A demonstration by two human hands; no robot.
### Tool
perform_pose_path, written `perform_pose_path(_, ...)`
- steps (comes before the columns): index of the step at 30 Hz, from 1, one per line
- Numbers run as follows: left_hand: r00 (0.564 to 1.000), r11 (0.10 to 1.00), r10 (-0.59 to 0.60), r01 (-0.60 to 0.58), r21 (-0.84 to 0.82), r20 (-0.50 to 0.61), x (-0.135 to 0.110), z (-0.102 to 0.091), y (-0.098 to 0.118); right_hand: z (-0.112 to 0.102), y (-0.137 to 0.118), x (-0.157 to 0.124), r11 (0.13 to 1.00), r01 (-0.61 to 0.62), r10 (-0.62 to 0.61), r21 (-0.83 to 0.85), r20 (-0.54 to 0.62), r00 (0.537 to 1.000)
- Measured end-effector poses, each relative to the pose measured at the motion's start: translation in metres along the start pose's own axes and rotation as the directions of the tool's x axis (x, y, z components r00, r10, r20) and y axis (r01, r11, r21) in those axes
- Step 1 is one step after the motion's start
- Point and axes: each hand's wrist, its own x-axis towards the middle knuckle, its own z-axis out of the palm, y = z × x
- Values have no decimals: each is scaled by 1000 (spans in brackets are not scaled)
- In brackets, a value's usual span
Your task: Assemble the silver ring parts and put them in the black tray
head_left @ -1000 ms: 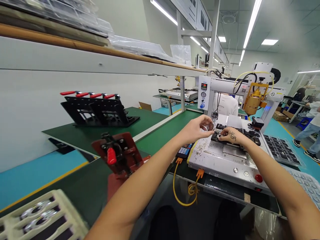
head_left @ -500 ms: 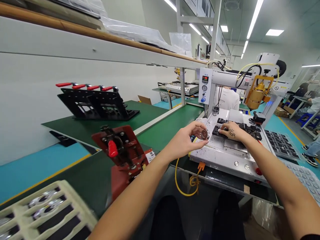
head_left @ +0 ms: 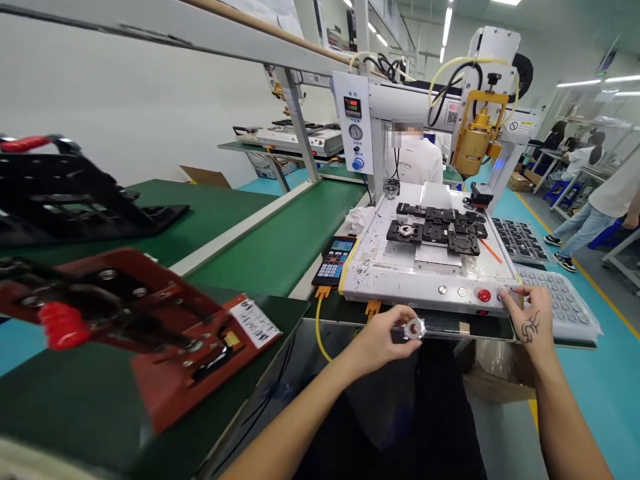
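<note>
My left hand (head_left: 387, 341) pinches a small silver watch case (head_left: 415, 328), a ring with an open centre, between thumb and fingers in front of the machine's front edge. At the right end of the front panel is my right hand (head_left: 534, 317), its thumb against a button there, just right of the red button (head_left: 484, 295). Nothing shows in that hand, and thumb and fingers are apart. A second silver watch case (head_left: 406, 231) lies on the left part of the black fixture (head_left: 437, 230) on the white machine bed (head_left: 370, 267). Above it hangs the golden dispensing head (head_left: 471, 147).
A keypad controller (head_left: 336, 261) sits left of the machine. Red toggle clamp (head_left: 165, 373) and black clamp rack (head_left: 75, 193) stand on the green table at left. Trays (head_left: 563, 300) of round parts lie at right. A person in white (head_left: 417, 160) sits behind; another stands at right.
My right hand has left the fixture for the panel's right end, leaving a watch case on the fixture. The left hand, still holding its case, is lower. The view has turned right.
</note>
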Motion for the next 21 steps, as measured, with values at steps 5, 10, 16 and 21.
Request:
perform_pose_path(5, 985, 994, 52, -67, 89, 162, 25, 57, -35, 3, -9, -23, 999, -30, 30, 39, -4, 1000)
perform_pose_path(10, 976, 988, 97, -119, 104, 195, -4, 64, -49, -7, -43, -67, 971, 40, -114, 236, 309, 944)
perform_pose_path(16, 970, 967, 159, -190, 171, 182, -20, 66, -41, 43, -68, -98, 905, 69, -292, 419, 496, 818)
perform_pose_path(21, 979, 976, 128, -153, 157, 161, 2, 55, -52, 86, -68, -98, 895, 98, -348, 435, 544, 763)
